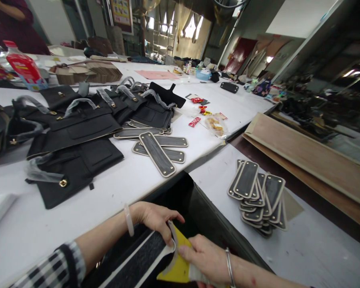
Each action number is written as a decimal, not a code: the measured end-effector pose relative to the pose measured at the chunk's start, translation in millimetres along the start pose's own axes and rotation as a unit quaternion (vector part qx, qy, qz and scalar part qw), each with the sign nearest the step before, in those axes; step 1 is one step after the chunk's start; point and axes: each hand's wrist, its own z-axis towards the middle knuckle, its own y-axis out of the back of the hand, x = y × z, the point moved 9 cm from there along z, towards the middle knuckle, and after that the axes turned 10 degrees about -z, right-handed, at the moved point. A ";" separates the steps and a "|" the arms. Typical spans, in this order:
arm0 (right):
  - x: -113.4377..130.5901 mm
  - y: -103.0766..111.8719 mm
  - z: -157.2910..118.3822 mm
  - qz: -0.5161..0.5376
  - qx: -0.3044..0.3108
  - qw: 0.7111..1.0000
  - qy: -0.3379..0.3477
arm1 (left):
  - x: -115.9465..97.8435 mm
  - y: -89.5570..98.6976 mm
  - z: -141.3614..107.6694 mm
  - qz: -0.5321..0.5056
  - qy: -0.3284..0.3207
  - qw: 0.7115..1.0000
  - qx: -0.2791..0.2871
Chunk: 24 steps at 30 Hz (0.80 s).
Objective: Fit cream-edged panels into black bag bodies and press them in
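Note:
At the lower middle, my left hand point(156, 218) grips the end of a black piece with pale edging point(138, 256), its thumb on top. Close to its right, my right hand point(205, 256) pinches a yellow sheet point(177, 260), which lies against the curved end of the black piece. Part of a pale cloth or paper shows under my right palm. The lower parts of both held things run out of the frame.
Black bag parts point(78, 136) with wrapped handles cover the left table. Several black strips point(157, 154) lie beside them. A pile of similar strips point(249, 180) sits on the right table. A dark gap point(180, 196) separates the tables. A person point(15, 24) stands at the far left.

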 end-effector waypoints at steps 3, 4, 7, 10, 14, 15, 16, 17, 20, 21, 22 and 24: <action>3.7 1.1 -3.6 -0.002 -0.017 1.000 -0.011 | -0.1 0.2 -0.3 0.003 0.000 1.000 -0.002; 5.4 1.1 -4.6 -0.002 -0.021 1.000 -0.012 | -0.5 0.1 -0.4 0.002 -0.001 1.000 -0.001; 7.2 0.7 -4.6 0.002 -0.036 0.999 -0.016 | -1.3 -0.4 -0.6 -0.007 -0.005 1.000 0.004; 4.4 -0.9 0.0 -0.001 -0.055 0.998 -0.012 | -0.1 -0.1 -0.7 -0.014 -0.002 1.000 0.003; -1.6 -5.3 8.3 -0.001 -0.078 0.997 0.007 | 2.4 0.7 0.4 -0.021 -0.006 1.000 0.000; -2.0 -6.3 9.9 0.002 -0.082 0.997 0.016 | 2.9 0.9 0.8 -0.022 -0.009 1.000 -0.001; -1.8 -7.1 11.1 0.003 -0.086 0.996 0.027 | 3.4 1.1 1.1 -0.024 -0.011 1.000 0.000; -1.0 -7.2 11.8 0.001 -0.091 0.995 0.036 | 3.9 1.0 1.3 -0.028 -0.012 1.000 0.001; 2.3 -4.6 11.9 -0.015 -0.111 0.992 0.052 | 4.9 1.0 1.1 -0.039 -0.012 0.999 0.004; 3.7 -4.1 11.8 -0.019 -0.114 0.992 0.056 | 5.4 0.9 0.9 -0.042 -0.011 0.999 0.004; 5.1 -4.3 11.8 -0.022 -0.114 0.991 0.062 | 5.9 0.9 0.6 -0.047 -0.010 0.999 0.004; 6.0 -5.4 12.8 -0.023 -0.113 0.991 0.070 | 7.1 0.9 0.4 -0.058 -0.010 0.998 0.001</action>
